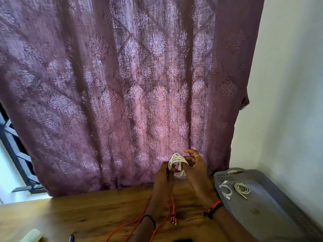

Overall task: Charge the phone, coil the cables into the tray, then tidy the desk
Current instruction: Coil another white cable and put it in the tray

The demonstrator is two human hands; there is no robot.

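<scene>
Both hands are raised above the far edge of the wooden desk (pixel 87 212), holding a coiled white cable (pixel 177 165) between them. My left hand (pixel 163 179) grips the coil's lower left side. My right hand (pixel 195 165) pinches its right side, with the index finger stretched over the top. A red cable (pixel 167 212) with several connector ends lies loose on the desk under my forearms. The grey tray (pixel 279 217) at the right holds a coiled white cable (pixel 226 189) and a coiled beige cable (pixel 242 189). A dark object, perhaps the phone (pixel 182 240), shows at the bottom edge.
A purple patterned curtain (pixel 122 84) hangs close behind the desk. A white wall (pixel 288 84) stands at the right. A pale object (pixel 33 235) and a dark pen-like thing (pixel 71 238) lie at the desk's near left.
</scene>
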